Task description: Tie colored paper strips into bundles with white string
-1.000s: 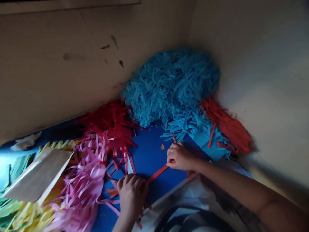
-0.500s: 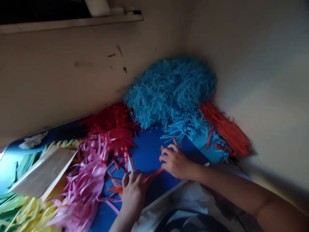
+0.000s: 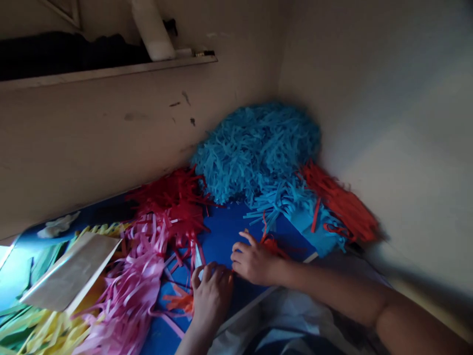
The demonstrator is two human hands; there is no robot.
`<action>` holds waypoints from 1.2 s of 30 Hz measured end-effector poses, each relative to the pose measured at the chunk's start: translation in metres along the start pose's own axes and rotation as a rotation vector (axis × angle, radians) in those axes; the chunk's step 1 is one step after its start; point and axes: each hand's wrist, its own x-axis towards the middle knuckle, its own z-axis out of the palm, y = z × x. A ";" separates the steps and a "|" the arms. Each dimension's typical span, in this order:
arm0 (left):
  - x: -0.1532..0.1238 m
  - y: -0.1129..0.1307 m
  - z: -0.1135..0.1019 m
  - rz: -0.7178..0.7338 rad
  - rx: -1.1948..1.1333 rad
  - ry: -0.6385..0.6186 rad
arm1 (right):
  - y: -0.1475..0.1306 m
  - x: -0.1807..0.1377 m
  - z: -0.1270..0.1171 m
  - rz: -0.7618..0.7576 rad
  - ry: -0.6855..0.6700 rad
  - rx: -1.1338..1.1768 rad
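My left hand (image 3: 212, 293) is closed, fingers curled down at the near edge of the blue tabletop (image 3: 221, 229). Orange fringed paper (image 3: 181, 301) sticks out on its left side. Close beside it, my right hand (image 3: 253, 259) has its fingers bent, the index finger raised a little. A sliver of orange shows between the two hands; most of what they pinch is hidden. More orange strips (image 3: 272, 245) lie just behind my right hand. To the left are red fringed strips (image 3: 173, 202) and pink fringed strips (image 3: 133, 281).
A large heap of blue shredded paper (image 3: 258, 148) fills the corner, with red-orange fringe (image 3: 340, 202) against the right wall. At left, a brown paper sheet (image 3: 72, 268) rests over yellow strips (image 3: 55, 330). A shelf (image 3: 111, 70) juts from the wall above.
My right hand has moved left, closer to my left hand. The orange strip that stretched between them is now mostly hidden. The view has tilted up slightly, showing more of the shelf.
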 end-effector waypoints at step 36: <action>-0.018 -0.033 -0.001 -0.204 -0.089 -0.184 | 0.040 -0.001 -0.012 0.254 -0.405 0.163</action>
